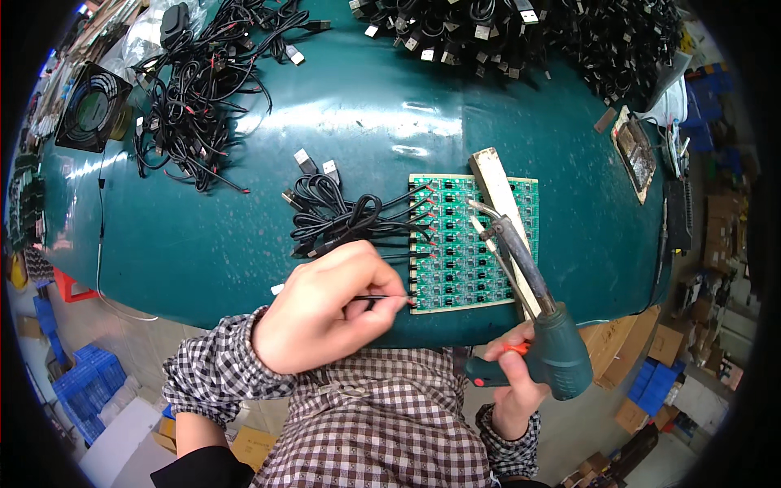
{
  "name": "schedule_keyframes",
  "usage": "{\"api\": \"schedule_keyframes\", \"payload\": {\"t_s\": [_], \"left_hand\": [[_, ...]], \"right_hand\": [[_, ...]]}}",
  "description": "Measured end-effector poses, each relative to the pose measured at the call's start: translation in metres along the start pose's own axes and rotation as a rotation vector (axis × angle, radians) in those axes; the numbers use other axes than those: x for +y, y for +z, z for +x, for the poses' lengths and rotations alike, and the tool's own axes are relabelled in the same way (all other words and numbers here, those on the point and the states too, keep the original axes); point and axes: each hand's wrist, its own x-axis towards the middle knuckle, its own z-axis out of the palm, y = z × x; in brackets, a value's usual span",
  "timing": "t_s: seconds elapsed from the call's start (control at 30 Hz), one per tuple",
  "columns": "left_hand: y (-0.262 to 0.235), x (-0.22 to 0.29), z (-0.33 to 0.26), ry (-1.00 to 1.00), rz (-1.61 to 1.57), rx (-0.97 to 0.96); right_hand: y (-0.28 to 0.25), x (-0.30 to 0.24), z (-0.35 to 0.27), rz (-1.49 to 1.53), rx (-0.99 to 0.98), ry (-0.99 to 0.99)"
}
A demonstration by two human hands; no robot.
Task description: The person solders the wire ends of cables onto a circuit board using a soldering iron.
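My left hand (325, 297) pinches the end of a thin black cable (371, 298) at the lower left edge of a green circuit board panel (443, 276). In my right hand (517, 386) is a green soldering gun (564, 351), its fingers wrapped round the grip near an orange trigger. The gun's metal barrel slants up over the panel, with its bent tip above the upper middle. A pale bar (490, 175) lies across the panel, partly behind the barrel. Several black USB cables (325, 207) lie left of the panel, their reddish wire ends at its left edge.
Tangled black cables (195, 114) lie at the far left, beside a black fan (91, 110). A large heap of USB cables (537, 37) fills the far right. A stained tray (633, 154) lies near the green table's (203, 268) right edge. Cardboard boxes (626, 346) stand beyond it.
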Motion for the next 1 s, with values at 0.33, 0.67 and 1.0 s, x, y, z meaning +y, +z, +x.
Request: {"api": "schedule_keyframes", "payload": {"t_s": [0.33,0.67,1.0], "left_hand": [[0.030,-0.011,0.039,-0.012,0.198,0.090],[0.036,-0.009,0.037,-0.052,0.281,0.148],[0.039,-0.013,0.044,0.002,0.299,0.225]], "right_hand": [[-0.028,0.001,-0.009,0.083,-0.074,0.071],[-0.038,0.000,-0.020,-0.071,-0.018,0.102],[-0.039,-0.003,-0.016,-0.070,-0.028,0.127]]}}
